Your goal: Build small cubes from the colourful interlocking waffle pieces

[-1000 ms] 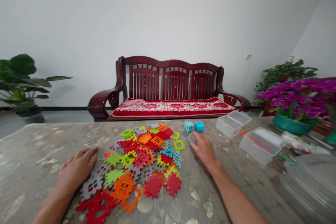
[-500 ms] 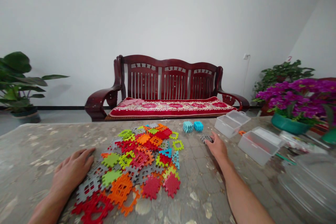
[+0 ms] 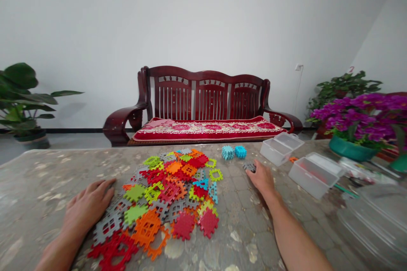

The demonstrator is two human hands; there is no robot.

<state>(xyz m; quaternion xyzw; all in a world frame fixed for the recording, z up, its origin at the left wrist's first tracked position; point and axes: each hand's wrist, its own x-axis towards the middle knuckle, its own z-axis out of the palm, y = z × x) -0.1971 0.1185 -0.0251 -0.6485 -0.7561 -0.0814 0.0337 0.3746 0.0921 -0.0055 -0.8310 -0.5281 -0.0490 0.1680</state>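
Head view, near side first: how far along was it?

Not far, I judged. Most pieces lay loose and mixed in the pile point(image 3: 169, 193), with a few blue ones among them; only a few stood apart, off its right side.

And the left hand point(image 3: 87, 205)?

Palm down on the table point(image 3: 47, 178), just left of the pile, holding nothing, thumb a little away from the loosely bent fingers.

What about the right hand point(image 3: 263, 178)?

It was right of the pile, with a grey piece point(image 3: 249, 166) on the table at the tips of thumb and forefinger, its right end partly covered. I couldn't tell whether they pinched it, or whether it was several layers.

And farther off?

Two boxes, one near point(image 3: 310, 180) and one far point(image 3: 275, 152), lids up, well right of the pile. Two blue stacks point(image 3: 227, 153) stood side by side, apart from the pile, off its far right end. Behind everything, a bench point(image 3: 210, 77).
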